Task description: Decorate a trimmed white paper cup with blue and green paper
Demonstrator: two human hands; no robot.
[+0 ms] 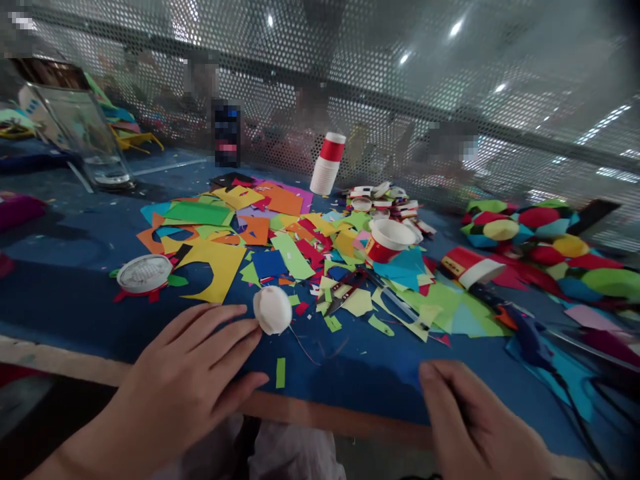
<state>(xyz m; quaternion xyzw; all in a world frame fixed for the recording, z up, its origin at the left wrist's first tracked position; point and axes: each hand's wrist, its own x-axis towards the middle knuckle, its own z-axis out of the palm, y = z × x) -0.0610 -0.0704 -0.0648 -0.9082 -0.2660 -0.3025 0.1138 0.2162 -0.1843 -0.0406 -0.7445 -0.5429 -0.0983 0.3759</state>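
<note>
My left hand (200, 367) lies near the table's front edge with its fingers stretched out. Its fingertips are at a small white round piece (273, 311), which looks like the cut-off base of a paper cup. A thin thread (303, 348) trails from that piece across the blue tabletop. Over the front edge at the right, my right hand (475, 420) is closed, thumb against curled fingers; whatever it may hold is hidden. Dark-handled scissors (345, 291) lie among the paper scraps. To the left sits a paper turtle (147, 275) with a drawn shell.
Coloured paper scraps (220, 263) cover the middle. Paper cups stand in a stack (327, 163) at the back, with a single red-and-white cup (387, 241) closer. A blue glue gun (533, 340) with its cord lies right. A glass jar (90, 127) is back left.
</note>
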